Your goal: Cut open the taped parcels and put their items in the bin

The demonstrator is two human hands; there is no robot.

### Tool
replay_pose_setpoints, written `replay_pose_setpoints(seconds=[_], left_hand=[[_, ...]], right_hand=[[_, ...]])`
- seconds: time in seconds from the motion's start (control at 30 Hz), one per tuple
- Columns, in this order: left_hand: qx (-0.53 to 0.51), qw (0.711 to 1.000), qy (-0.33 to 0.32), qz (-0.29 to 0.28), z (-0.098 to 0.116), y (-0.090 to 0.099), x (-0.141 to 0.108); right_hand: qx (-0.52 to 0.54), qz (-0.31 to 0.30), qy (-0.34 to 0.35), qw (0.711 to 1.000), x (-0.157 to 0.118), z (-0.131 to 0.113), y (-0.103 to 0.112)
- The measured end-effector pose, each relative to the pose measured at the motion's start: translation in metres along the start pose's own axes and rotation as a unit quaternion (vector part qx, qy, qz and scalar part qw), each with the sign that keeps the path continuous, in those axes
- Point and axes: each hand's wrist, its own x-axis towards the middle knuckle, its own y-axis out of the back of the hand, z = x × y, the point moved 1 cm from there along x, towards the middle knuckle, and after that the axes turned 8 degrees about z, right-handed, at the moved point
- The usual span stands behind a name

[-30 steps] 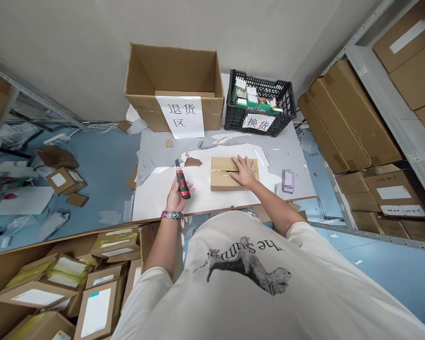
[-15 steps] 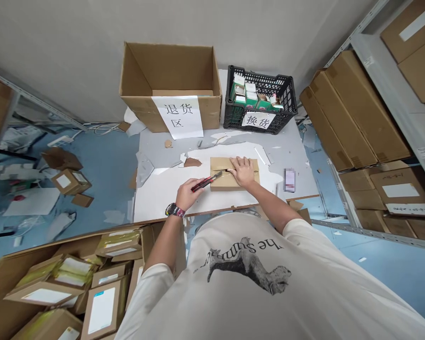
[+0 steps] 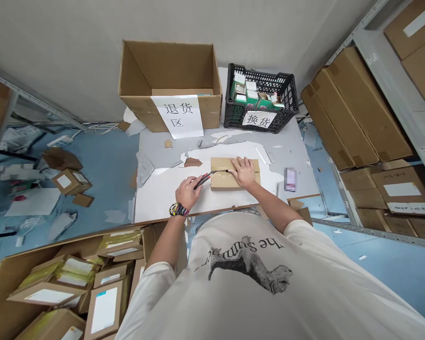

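Note:
A small brown cardboard box lies on the white-covered table in front of me, with a dark slit along the seam on its top. My left hand is closed round a red and black box cutter, whose tip is at the left end of the seam. Across the right part of the box top, my right hand rests flat with its fingers spread, pressing on the cardboard.
Behind stand a large open carton with a paper sign and a black crate of small green-white boxes. A phone lies at right. Parcels fill a big carton at lower left. Shelves with cartons flank the right.
My left hand has drawn the box cutter left along the seam, toward the box's left edge. The slit now shows further along the top. My right hand has stayed on the box.

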Motion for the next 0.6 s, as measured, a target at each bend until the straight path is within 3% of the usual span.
replay_pose_setpoints(seconds=[0.43,0.6], left_hand=[[-0.047,0.998,-0.024,0.018,-0.029,-0.009,0.01],[-0.029,0.994,0.058,0.085,-0.057,0.011,0.023]], right_hand=[[-0.009,-0.006,-0.001,1.0,-0.002,-0.005,0.003],[-0.001,0.0,0.002,1.0,-0.004,-0.003,0.004]])
